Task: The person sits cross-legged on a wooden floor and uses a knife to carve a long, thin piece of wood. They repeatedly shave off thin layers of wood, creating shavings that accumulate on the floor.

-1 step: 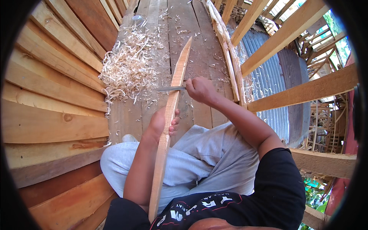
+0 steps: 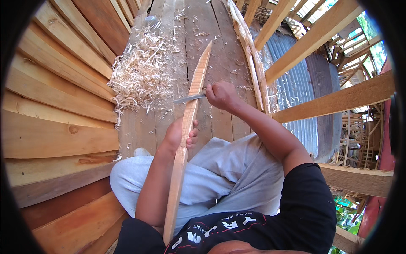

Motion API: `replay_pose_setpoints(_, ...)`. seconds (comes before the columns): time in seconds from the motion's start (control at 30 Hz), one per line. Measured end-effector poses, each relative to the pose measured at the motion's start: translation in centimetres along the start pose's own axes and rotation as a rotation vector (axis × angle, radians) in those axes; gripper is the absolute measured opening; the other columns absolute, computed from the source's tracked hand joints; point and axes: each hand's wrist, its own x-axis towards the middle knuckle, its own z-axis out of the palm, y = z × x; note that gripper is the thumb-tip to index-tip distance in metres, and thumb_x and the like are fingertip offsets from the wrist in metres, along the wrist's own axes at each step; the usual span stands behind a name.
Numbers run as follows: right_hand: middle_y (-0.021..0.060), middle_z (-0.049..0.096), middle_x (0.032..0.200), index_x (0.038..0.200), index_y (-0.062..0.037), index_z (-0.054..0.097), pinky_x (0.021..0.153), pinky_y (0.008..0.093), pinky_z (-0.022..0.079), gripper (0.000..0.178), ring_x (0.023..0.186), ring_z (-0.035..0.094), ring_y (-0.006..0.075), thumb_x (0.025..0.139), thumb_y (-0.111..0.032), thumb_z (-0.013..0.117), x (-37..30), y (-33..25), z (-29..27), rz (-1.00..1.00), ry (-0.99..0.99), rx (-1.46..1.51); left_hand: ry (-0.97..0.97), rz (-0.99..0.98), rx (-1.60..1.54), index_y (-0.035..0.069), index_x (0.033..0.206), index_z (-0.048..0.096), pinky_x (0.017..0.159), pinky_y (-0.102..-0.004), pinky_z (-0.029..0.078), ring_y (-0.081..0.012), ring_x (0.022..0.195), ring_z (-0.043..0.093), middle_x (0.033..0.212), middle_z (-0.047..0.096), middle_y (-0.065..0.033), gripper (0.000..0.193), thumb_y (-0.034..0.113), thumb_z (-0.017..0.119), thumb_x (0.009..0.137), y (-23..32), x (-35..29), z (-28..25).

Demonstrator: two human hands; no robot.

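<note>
A long wooden stick [image 2: 179,160], tapered to a point at its far end, runs from beside my body out over the plank floor. My left hand [image 2: 181,134] is wrapped around its middle, thumb side and fingertips showing on either side. Farther along, a knife [image 2: 190,98] lies across the stick's upper face, its blade pointing left. In my right hand [image 2: 221,95] is the knife's handle, mostly hidden by the closed fingers. Faint crosswise cut marks show along the stick's pale face.
A heap of curled wood shavings [image 2: 141,76] lies on the floor [image 2: 220,122] at the far left, beside a plank wall [image 2: 63,127]. A clear cup-like object [image 2: 151,20] stands behind it. Wooden rails [image 2: 338,96] and corrugated metal sheets [image 2: 292,72] are to the right.
The knife blade has tilted slightly, its tip now a little lower and nearer me. My left hand and the stick stay almost where they were.
</note>
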Motion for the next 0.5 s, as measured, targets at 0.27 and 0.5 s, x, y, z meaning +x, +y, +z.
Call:
replay_pose_setpoints(0.27, 0.0264, 0.062, 0.070, 0.068, 0.0016, 0.064, 0.073, 0.0529, 0.049, 0.046, 0.071, 0.061, 0.0466, 0.092, -0.030, 0.040, 3.1, 2.3, 0.0, 0.105, 0.178, 0.008, -0.009, 0.010, -0.009, 0.010, 0.093, 0.048, 0.033, -0.0235, 0.031, -0.0085, 0.039, 0.037, 0.056, 0.042, 0.0005, 0.025, 0.033, 0.038, 0.095, 0.1, -1.0, 1.0)
replay_pose_setpoints(0.5, 0.0272, 0.062, 0.072, 0.068, 0.0010, 0.065, 0.074, 0.0545, 0.049, 0.048, 0.073, 0.062, 0.0472, 0.093, -0.030, 0.039, 2.0, 0.9, -2.9, 0.107, 0.081, -0.032, -0.067, 0.018, 0.000, 0.010, 0.093, 0.048, 0.032, -0.0248, 0.031, -0.0095, 0.037, 0.038, 0.055, 0.042, -0.0002, 0.027, 0.033, 0.036, 0.096, 0.2, -3.0, 2.1)
